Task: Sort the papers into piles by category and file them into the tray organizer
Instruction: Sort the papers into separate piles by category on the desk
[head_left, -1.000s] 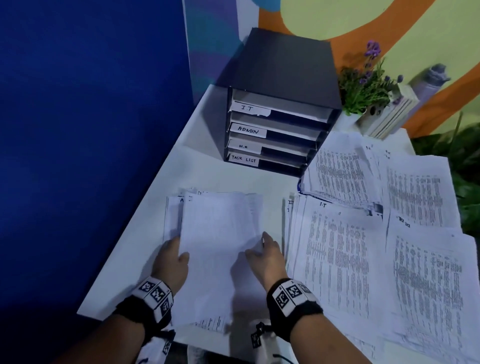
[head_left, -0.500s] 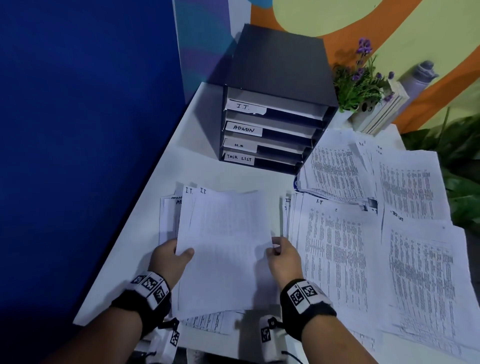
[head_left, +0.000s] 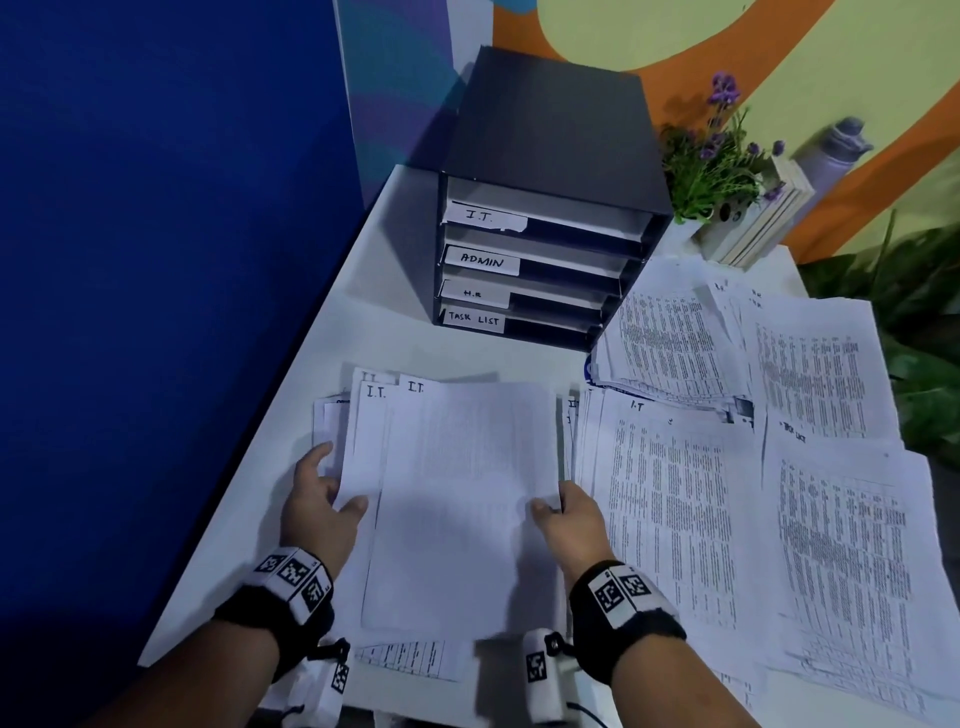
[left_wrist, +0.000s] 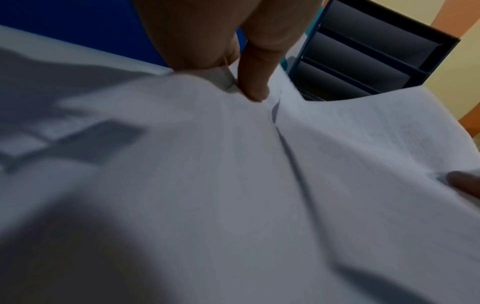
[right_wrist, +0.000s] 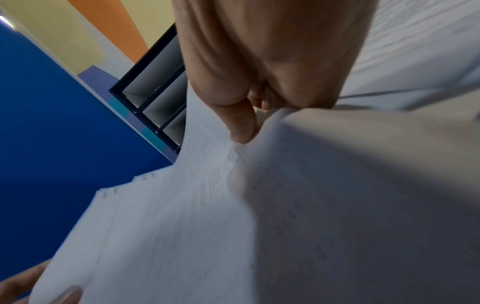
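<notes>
Papers (head_left: 457, 499) marked I.T. now sit higher, lifted off the table's (head_left: 395, 353) near left corner. Left hand (head_left: 317, 499) and right hand (head_left: 569, 517) pinch their side edges, ready for the tray organizer (head_left: 540, 208).

The left hand (head_left: 317, 501) and right hand (head_left: 569, 519) have shifted out to the edges of the raised I.T. sheaf (head_left: 457, 488).

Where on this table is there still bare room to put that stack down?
A bare strip lies between the tray organizer and the held I.T. stack, running down the table's left edge. The right side is crowded with paper piles.
</notes>
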